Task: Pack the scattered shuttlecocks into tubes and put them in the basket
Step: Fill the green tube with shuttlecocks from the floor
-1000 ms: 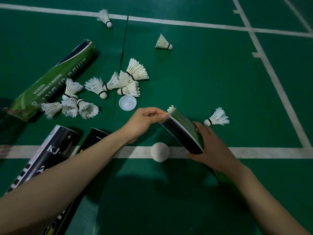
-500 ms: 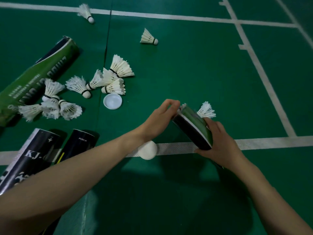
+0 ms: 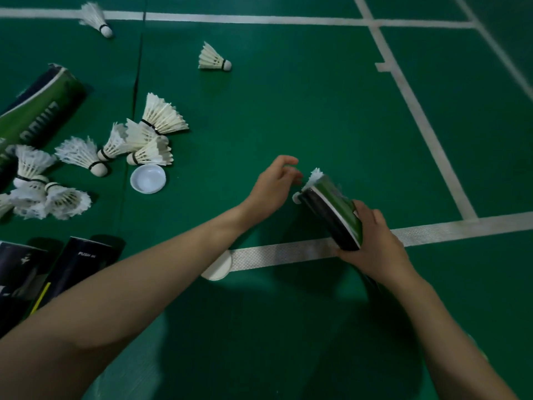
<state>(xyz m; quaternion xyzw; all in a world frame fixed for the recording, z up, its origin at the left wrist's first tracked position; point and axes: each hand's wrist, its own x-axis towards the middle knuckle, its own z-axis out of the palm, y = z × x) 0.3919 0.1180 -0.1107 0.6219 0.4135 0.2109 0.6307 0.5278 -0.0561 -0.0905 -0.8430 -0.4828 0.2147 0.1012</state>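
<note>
Green tube [image 3: 37, 111]: lies on the court floor [image 3: 288, 111] at the far left, printed in white letters. Its dark open end points up and away, and nothing shows inside.
Dark tubes [image 3: 78, 264]: two lie side by side at the lower left; one reads "PUSH IN". Their contents are hidden.
Left cluster of shuttlecocks [image 3: 43, 192]: white and ragged-feathered with black bands above the corks, heaped touching one another just below the green tube.
Shuttlecock on the line [image 3: 96, 20]: lies on its side at the top left, cork toward the right.
Middle cluster of shuttlecocks [image 3: 144, 134]: cleaner, cream-white skirts, several nested or overlapping.
White cap [image 3: 148, 179]: hollow side up, just below the middle cluster.
Lone shuttlecock [image 3: 213, 57]: lies on its side well apart from the rest, cork to the right.
Second white cap [image 3: 217, 267]: on the white line [image 3: 288, 252], partly under the left forearm.
Left hand [image 3: 274, 186]: fingers loosely bent with nothing between them, just beside the held tube's mouth.
Held tube [image 3: 334, 215]: green and black with a white stripe, tilted, mouth up and to the left. White feathers [image 3: 315, 176] poke out at the mouth; how many shuttlecocks are inside cannot be told.
Right hand [image 3: 372, 241]: wrapped around the held tube's lower part.
</note>
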